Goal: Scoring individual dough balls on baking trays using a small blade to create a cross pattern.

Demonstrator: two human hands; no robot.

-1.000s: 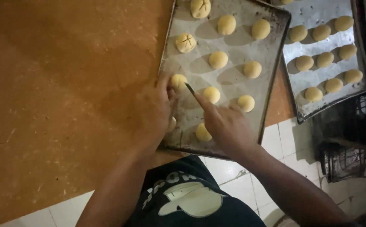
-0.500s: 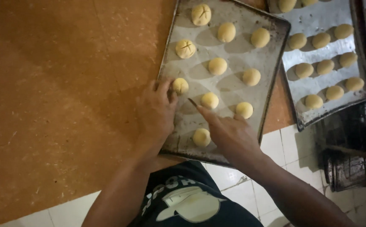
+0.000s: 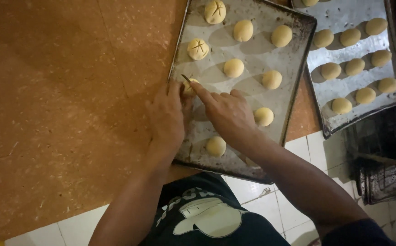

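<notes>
Head view showed the left hand [image 3: 168, 114] steadying a dough ball [image 3: 189, 86] on the baking tray [image 3: 293, 91], its grip loose. Right hand [image 3: 227, 114] pinched a thin blade [image 3: 186, 78] closed over that ball.

Our left hand [image 3: 167, 116] lies flat, fingers together and pointing forward. Our right hand [image 3: 227, 114] sits just beside it, curled, forefinger stretched toward the left fingertips [image 3: 175, 86]. Both forearms angle inward from below.

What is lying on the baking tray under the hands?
The near baking tray holds pale dough balls; two at its far corner carry star-shaped cuts. The left hand and right hand cover most of one ball, so its surface stays hidden.
</notes>
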